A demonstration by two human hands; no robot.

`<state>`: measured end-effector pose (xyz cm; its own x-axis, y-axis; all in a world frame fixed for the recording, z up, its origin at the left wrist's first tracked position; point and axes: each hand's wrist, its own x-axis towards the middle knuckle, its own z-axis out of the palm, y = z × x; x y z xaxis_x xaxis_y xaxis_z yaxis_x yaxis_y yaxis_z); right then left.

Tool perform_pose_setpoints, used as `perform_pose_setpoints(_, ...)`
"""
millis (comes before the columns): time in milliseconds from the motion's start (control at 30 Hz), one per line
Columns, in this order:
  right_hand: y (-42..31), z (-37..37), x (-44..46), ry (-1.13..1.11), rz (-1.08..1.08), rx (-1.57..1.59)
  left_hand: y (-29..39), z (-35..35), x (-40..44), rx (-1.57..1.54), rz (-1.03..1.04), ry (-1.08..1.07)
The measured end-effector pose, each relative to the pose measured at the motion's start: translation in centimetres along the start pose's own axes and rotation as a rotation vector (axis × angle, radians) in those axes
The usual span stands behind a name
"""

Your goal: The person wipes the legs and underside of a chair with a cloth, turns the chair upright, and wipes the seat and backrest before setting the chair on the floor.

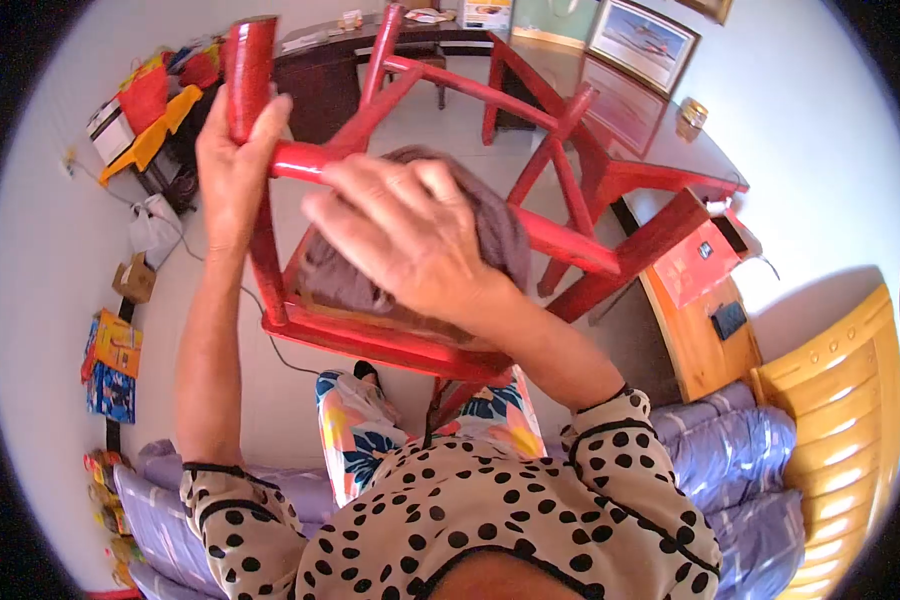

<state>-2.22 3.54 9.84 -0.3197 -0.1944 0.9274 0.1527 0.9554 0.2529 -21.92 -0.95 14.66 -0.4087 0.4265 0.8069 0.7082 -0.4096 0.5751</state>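
A red wooden stool (380, 347) is turned with its legs up and outward in front of me. My left hand (232, 165) is wrapped round one of its legs (252, 70), just where a crossbar (298, 161) joins it. Over that same crossbar bends my right hand (410, 230), its fingers slightly blurred. A brownish-purple cloth (500, 225) bunches under and behind the right hand, inside the stool's frame. The right palm is hidden, as is part of the cloth.
Beyond the stool stands a red-framed table (620, 125) with a framed picture (642, 45). A yellow wooden headboard (840, 430) and purple bedding (730, 460) are close at the right. Along the left wall sit a cardboard box (134, 278) and a white bag (154, 228). A cable (260, 300) crosses the floor.
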Motion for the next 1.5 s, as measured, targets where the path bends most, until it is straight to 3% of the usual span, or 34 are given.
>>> perform_pose_setpoints(67, -1.0, -1.1, -1.6, -0.076, 0.0, 0.19, -1.0, -0.4, 0.5, 0.023, -0.029, -0.014)
perform_pose_setpoints(133, -2.4, -1.7, -3.6, -0.093, 0.127, 0.623, -1.6, -0.5, 0.8, 0.001, -0.072, -0.035)
perform_pose_setpoints(200, -4.0, -3.1, -7.4, -0.308, 0.395, 0.839, -1.8, -0.3, 1.3, 0.027, -0.06, -0.041)
perform_pose_setpoints(333, -5.6, -6.9, -15.1, -0.658, 0.583, 0.923, -2.9, 0.2, 2.9, 0.039, -0.003, -0.051)
perform_pose_setpoints(467, -3.6, -13.6, -19.7, -0.955, 0.971, 0.63, -4.3, 1.0, 4.7, -0.033, -0.085, -0.109)
perform_pose_setpoints(600, 1.8, -18.1, -23.1, -0.872, 1.326, 0.605, -5.7, 0.3, 5.4, -0.028, -0.081, -0.118)
perform_pose_setpoints(667, 4.2, -20.6, -25.0, -0.601, 1.552, 0.84, -6.0, -0.4, 5.4, -0.02, -0.09, -0.115)
perform_pose_setpoints(867, 7.1, -22.8, -29.1, -0.754, 1.54, 0.7, -6.8, -1.8, 4.8, -0.121, -0.172, -0.125)
perform_pose_setpoints(900, 6.6, -22.6, -27.3, -0.414, 1.821, 1.044, -6.3, -1.6, 4.9, -0.062, -0.191, -0.124)
perform_pose_setpoints(1000, 8.3, -22.6, -30.7, -0.28, 1.695, 0.91, -4.3, 0.1, 4.4, -0.099, -0.16, -0.134)
perform_pose_setpoints(1033, 7.3, -23.0, -26.8, -0.428, 1.606, 0.618, -4.5, 0.5, 4.7, -0.069, -0.136, -0.157)
perform_pose_setpoints(1100, 8.4, -24.3, -26.1, -0.486, 1.617, 0.501, -4.1, 1.6, 4.8, -0.072, -0.098, -0.168)
perform_pose_setpoints(1167, 9.4, -24.8, -26.8, -0.383, 1.392, 0.443, -4.7, 1.9, 5.2, -0.059, -0.076, -0.187)
perform_pose_setpoints(1300, 12.0, -25.7, -22.2, -0.5, 1.506, 0.43, -5.1, 2.2, 5.6, -0.104, -0.087, -0.205)
perform_pose_setpoints(1500, 13.5, -25.0, -19.4, -0.889, 0.961, -0.086, -5.6, 1.1, 5.5, -0.119, -0.106, -0.201)
